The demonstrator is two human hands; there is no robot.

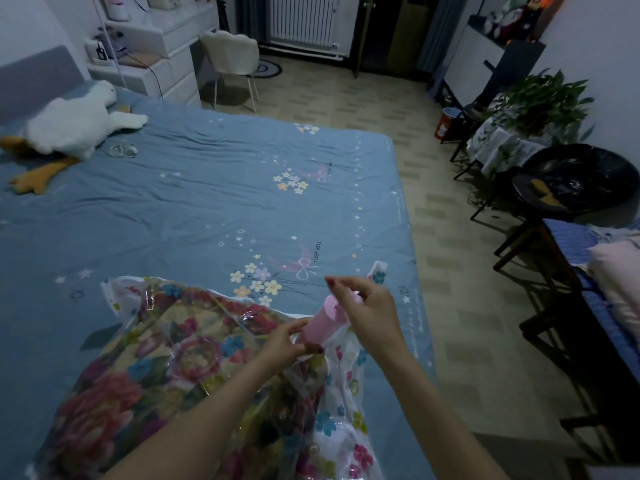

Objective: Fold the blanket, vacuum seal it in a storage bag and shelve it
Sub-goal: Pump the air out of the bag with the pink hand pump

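A folded floral blanket [145, 372] lies inside a clear storage bag [346, 403] with a flower-printed white edge, on the near part of the bed. A pink hand pump [325, 318] stands tilted on the bag near its right side. My left hand [285, 341] pinches the pump's lower end where it meets the bag. My right hand [363, 310] grips the pump's upper end, with the index finger stretched out to the left.
The bed [207, 202] has a blue sheet; a white plush goose [69, 126] lies at its far left. Right of the bed is tiled floor [450, 271], then plants, a black chair [575, 181] and a bench with folded bedding [616, 271].
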